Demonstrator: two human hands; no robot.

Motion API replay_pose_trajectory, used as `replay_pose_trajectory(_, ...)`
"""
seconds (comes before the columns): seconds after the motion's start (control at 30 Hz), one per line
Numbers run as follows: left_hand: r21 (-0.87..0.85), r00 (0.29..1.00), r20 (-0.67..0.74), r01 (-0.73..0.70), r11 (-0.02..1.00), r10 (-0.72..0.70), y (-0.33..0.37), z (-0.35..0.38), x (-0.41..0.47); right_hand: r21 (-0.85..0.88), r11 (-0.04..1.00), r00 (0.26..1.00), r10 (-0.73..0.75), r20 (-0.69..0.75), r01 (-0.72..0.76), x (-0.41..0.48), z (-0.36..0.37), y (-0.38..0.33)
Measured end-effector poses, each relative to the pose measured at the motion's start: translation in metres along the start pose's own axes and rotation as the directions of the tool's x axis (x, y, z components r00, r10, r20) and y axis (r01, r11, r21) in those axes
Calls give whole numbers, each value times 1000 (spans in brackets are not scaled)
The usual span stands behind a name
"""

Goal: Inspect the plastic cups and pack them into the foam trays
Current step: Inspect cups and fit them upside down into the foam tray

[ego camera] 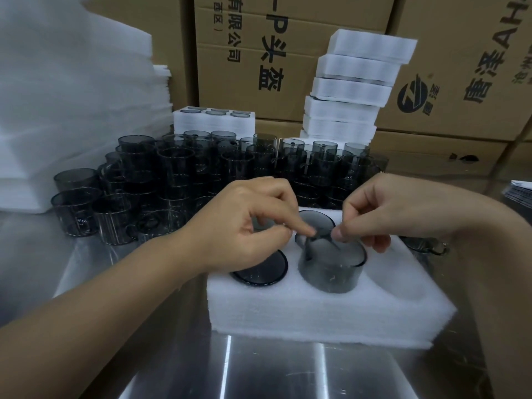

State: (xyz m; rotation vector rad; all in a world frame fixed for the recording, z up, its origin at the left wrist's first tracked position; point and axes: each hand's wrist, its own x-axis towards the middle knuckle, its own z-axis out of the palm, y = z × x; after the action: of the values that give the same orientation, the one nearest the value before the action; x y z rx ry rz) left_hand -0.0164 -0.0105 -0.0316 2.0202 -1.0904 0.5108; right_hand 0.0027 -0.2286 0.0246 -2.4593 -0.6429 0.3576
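Head view is showing a smoky grey translucent plastic cup (pixel 331 272) sitting partway down in the front-middle pocket of a white rectangular foam tray (pixel 316 318), which is lying at 6 o'clock on a brushed stainless steel table (pixel 178 370). The right hand (pixel 374 214) is pinching the cup's far rim between thumb and forefinger in a narrow grip. The left hand (pixel 253 223) is reaching in from 9 o'clock, its forefinger tip touching the same stretch of rim and its other fingers curling; whether it is actually gripping cannot be told

The cup is looking light, thin-walled and stiff, with a smooth surface that is probably slippery and likely to show scuffs. The rim is looking like the sensible place to hold it, since the soft foam is hugging the lower wall and will probably be resisting until the cup is pressed down evenly

Inside the tray, a seated dark cup (pixel 259 269) is lying flush at 9 o'clock of the held one, and a rear cup (pixel 316 220) is showing at 12 o'clock. An open round pocket (pixel 394 286) at 3 o'clock is appearing unfilled, while the rear-left pocket is hiding under the left hand. Farther off at 12 o'clock a crowd of loose grey cups (pixel 201 168) is waiting. A filled foam tray (pixel 214 118) is standing at 11 o'clock, and a leaning stack of white foam trays (pixel 351 90) is rising at 1 o'clock against brown cardboard boxes (pixel 259 53)
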Motion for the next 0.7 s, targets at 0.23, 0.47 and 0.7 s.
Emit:
replay_pose_trajectory(0.23,-18,1000,29,-5,1000,6,2,1,-1,59,998,998,-21,61,17,1,-4,7)
replay_pose_trajectory(0.47,-193,999,15,38,980,-36,0,2,-2,87,996,984,-4,180,-12,3,-8,20)
replay_pose_trajectory(0.7,-180,993,99,78,981,-60,0,2,-3,60,998,982,-8,189,-3,5,-8,23)
